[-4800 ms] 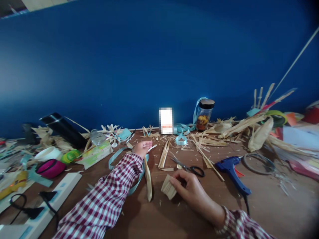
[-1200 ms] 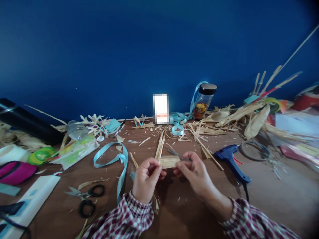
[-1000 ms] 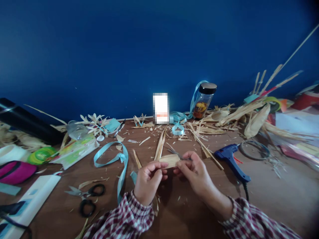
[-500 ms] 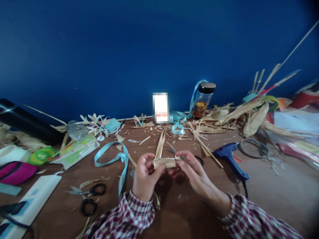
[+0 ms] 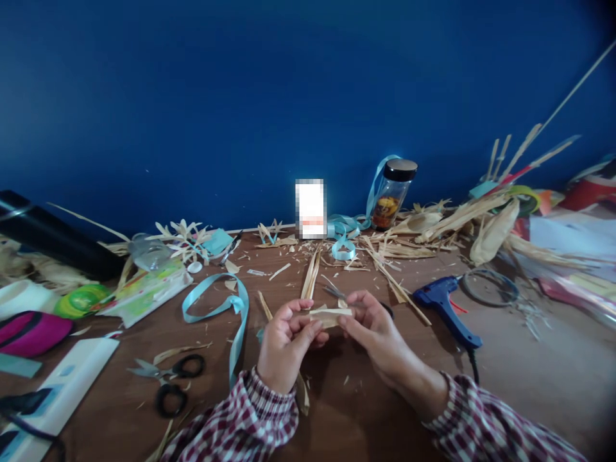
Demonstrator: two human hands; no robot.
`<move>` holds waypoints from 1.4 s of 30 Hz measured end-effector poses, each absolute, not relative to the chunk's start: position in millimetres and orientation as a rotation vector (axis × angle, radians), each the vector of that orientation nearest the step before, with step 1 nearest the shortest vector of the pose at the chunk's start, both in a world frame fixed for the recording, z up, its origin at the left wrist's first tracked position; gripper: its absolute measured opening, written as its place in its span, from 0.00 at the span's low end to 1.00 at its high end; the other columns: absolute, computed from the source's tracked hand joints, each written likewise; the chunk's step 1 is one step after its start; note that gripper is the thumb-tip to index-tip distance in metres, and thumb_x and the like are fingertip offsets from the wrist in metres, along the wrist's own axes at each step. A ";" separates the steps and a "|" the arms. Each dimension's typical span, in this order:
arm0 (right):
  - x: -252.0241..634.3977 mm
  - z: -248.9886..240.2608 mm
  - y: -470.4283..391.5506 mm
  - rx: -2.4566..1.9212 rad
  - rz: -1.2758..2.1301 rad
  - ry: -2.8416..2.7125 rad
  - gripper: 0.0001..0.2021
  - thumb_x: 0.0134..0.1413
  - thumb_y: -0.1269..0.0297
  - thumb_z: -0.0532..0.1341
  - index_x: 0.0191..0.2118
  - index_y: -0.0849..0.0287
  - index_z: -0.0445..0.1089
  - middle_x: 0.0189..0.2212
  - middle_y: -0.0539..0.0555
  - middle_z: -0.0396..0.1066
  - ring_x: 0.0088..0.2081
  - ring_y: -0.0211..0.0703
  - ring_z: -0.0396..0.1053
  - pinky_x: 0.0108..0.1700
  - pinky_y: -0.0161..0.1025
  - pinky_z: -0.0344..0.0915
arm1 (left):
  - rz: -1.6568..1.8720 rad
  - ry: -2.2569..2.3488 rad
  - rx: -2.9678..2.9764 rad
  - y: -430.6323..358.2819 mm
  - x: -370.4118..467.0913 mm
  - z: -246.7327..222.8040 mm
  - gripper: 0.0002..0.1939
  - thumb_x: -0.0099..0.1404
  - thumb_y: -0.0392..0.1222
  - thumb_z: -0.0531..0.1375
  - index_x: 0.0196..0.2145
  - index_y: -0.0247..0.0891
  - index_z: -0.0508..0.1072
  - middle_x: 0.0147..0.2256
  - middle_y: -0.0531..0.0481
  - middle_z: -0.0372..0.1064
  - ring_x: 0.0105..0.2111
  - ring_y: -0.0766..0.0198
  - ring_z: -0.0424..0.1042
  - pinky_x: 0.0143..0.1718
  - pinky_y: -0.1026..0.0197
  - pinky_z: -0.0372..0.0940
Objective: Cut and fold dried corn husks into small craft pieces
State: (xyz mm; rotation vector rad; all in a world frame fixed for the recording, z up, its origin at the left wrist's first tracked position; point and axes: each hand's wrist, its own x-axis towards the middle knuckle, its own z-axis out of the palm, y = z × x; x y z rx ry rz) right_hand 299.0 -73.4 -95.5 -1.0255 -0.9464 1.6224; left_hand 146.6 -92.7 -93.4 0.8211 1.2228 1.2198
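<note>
A short, pale strip of dried husk (image 5: 332, 316) is held level between both hands, above the brown table. Its left end is pinched by my left hand (image 5: 287, 343), thumb in front and fingers behind. At the right end, my right hand (image 5: 380, 333) grips it between thumb and fingers. The strip's upper edge looks folded over. Just beyond the hands, a bundle of long husk strips (image 5: 312, 273) lies on the table, along with a thin metal tool (image 5: 333, 289) partly hidden by my right hand.
Scissors (image 5: 166, 378) and blue ribbon (image 5: 238, 305) lie left. A blue glue gun (image 5: 450, 308) and wire coil (image 5: 489, 287) lie right. Behind stand a lidded jar (image 5: 392, 199) and husk piles (image 5: 462, 215). A power strip (image 5: 72, 385) sits front left.
The husk strip has shifted slightly right and its upper edge now looks folded. My right hand has turned and closed its thumb and fingers on the strip's right end.
</note>
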 end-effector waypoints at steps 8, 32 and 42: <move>303.5 -100.1 -70.5 -1.006 1.618 -0.873 0.19 0.44 0.61 0.68 0.37 0.57 0.56 0.19 0.41 0.62 0.19 0.28 0.56 0.20 0.26 0.50 | 1.289 1.232 0.971 -98.2 151.6 -90.7 0.24 0.55 0.48 0.63 0.46 0.36 0.63 0.36 0.45 0.72 0.30 0.61 0.75 0.29 0.60 0.72; 298.8 -96.3 -73.5 -0.991 1.674 -0.890 0.20 0.42 0.59 0.69 0.35 0.56 0.57 0.18 0.40 0.62 0.18 0.28 0.56 0.19 0.25 0.51 | 1.202 1.174 0.875 -96.4 147.2 -92.0 0.23 0.57 0.46 0.62 0.49 0.35 0.66 0.28 0.46 0.74 0.28 0.61 0.75 0.29 0.62 0.71; 306.7 -98.0 -72.2 -0.879 1.814 -0.807 0.21 0.40 0.61 0.70 0.37 0.55 0.59 0.21 0.42 0.62 0.19 0.29 0.53 0.21 0.26 0.52 | 1.303 1.400 2.391 -98.2 133.5 -96.4 0.22 0.57 0.32 0.62 0.47 0.53 0.72 0.44 0.47 0.70 0.47 0.54 0.67 0.47 0.49 0.64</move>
